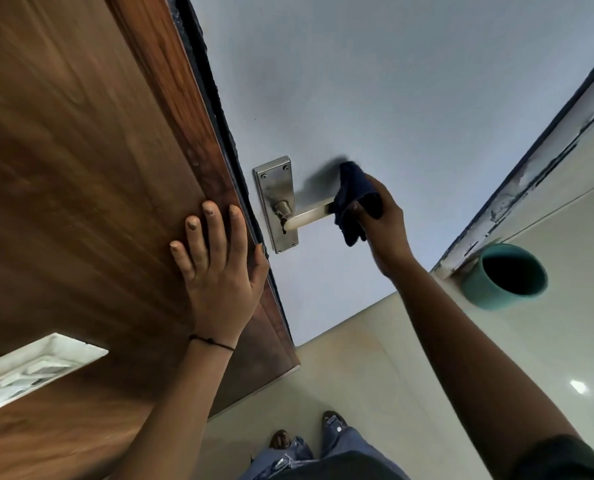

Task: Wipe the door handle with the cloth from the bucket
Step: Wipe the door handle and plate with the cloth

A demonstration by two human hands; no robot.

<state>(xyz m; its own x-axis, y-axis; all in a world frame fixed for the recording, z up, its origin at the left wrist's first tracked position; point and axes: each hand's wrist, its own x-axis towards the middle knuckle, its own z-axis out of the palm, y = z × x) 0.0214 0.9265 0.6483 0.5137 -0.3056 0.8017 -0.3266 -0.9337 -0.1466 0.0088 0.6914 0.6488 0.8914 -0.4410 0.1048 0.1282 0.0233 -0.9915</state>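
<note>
Nearest, the left hand lies flat, fingers spread, on the wooden door frame. Beyond it, the right hand is clamped on one dark cloth, which hides the outer end of the single door handle; one teal bucket stands farther right on the floor, its inside too dark to make out

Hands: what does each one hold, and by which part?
The right hand grips the bunched cloth around the handle's end. The left hand holds nothing.

Door handle: far end hidden under dark cloth. Right hand: fingertips concealed by cloth. Teal bucket: interior dark, contents indiscernible; outline slightly blurred.
</note>
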